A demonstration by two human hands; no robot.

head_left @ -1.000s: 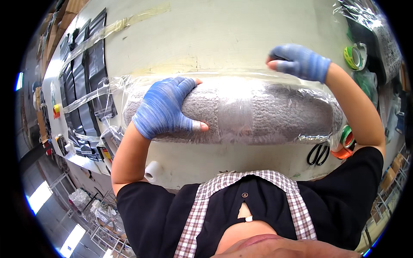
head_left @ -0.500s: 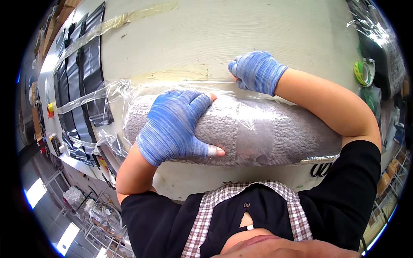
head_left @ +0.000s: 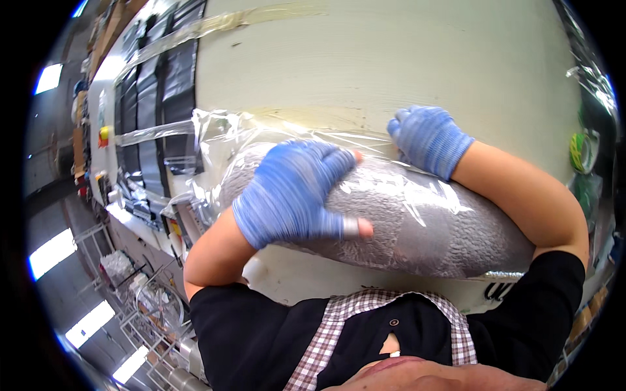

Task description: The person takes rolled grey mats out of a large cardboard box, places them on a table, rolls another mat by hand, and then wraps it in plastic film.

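Observation:
A thick roll of grey, fluffy fabric point(head_left: 365, 202), wrapped partly in clear plastic film point(head_left: 225, 130), lies across the table in front of me. My left hand point(head_left: 293, 189), in a blue fingerless glove, rests open on the left half of the roll, thumb spread toward me. Beyond the roll's far side, my right hand point(head_left: 427, 140) in a matching glove is closed on the film; its fingertips are partly hidden. Shiny film stretches over the top of the roll between the hands and bunches loosely past its left end.
Black plastic sheets point(head_left: 153, 98) lie at the left of the pale table point(head_left: 391, 58), crossed by clear tape strips point(head_left: 156, 132). At the right edge stands a green-and-yellow tape roll point(head_left: 580, 153). Metal racks point(head_left: 153, 313) stand beyond the table's left edge.
My right hand has come nearer to the roll, and the film now lies further over the roll's top. My left hand stays on the roll. The whole view has shifted and tilted.

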